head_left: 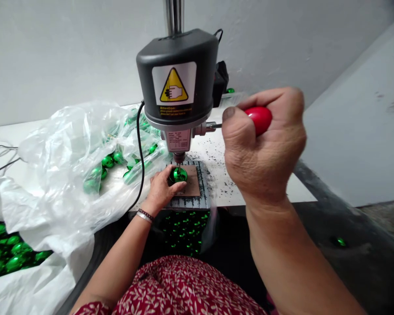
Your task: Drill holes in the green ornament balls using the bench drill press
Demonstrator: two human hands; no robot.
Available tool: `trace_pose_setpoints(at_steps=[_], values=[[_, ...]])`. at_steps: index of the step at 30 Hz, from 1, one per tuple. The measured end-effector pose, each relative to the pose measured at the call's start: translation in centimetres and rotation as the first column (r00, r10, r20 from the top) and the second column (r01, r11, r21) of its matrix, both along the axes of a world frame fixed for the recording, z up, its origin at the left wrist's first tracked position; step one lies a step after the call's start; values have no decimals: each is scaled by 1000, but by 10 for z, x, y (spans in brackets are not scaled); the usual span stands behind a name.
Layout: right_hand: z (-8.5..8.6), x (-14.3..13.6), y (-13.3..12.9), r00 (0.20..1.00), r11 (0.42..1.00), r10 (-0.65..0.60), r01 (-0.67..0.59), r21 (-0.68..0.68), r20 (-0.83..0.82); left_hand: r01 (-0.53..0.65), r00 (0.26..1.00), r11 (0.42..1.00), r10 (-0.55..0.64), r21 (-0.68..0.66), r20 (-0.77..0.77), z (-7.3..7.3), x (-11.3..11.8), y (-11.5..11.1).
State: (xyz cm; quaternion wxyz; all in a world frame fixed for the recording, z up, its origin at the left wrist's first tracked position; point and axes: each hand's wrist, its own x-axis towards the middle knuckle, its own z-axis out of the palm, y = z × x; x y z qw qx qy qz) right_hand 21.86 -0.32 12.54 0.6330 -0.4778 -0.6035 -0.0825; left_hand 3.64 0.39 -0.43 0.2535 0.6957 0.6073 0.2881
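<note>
A black-topped drill press point(177, 48) with a warning sticker stands before me. My right hand point(265, 144) is closed around the red knob point(260, 120) of its feed lever. Beneath the chuck point(179, 157), my left hand point(164, 186) grips a shiny green bauble point(180, 175) between thumb and fingers. The drill bit reaches down to the bauble; whether it has entered it I cannot tell. Under the bauble lies a brown square board point(192, 186) on the grey slotted base point(203, 192).
Clear plastic bags point(72, 131) with green baubles point(108, 162) cover the table's left side. More baubles point(16, 249) lie in a white sack at lower left. Dark shavings point(216, 175) are scattered right of the base. A black cable point(139, 148) hangs beside the press.
</note>
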Motion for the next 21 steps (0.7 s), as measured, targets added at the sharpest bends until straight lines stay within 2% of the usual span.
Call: trace_pose_setpoints(at_steps=[5, 11, 17, 21], values=[[1, -2, -2, 1000, 1000, -6, 6, 9, -21, 3, 996, 999, 0, -36, 84, 3, 7, 0], [0, -3, -5, 999, 1000, -24, 24, 6, -29, -25, 1000, 997, 24, -75, -13, 1, 9, 1], [-9, -4, -9, 999, 998, -32, 32, 49, -7, -36, 999, 997, 35, -71, -19, -2, 9, 0], [-13, -3, -10, 997, 995, -79, 78, 66, 16, -29, 999, 997, 27, -69, -31, -4, 8, 1]])
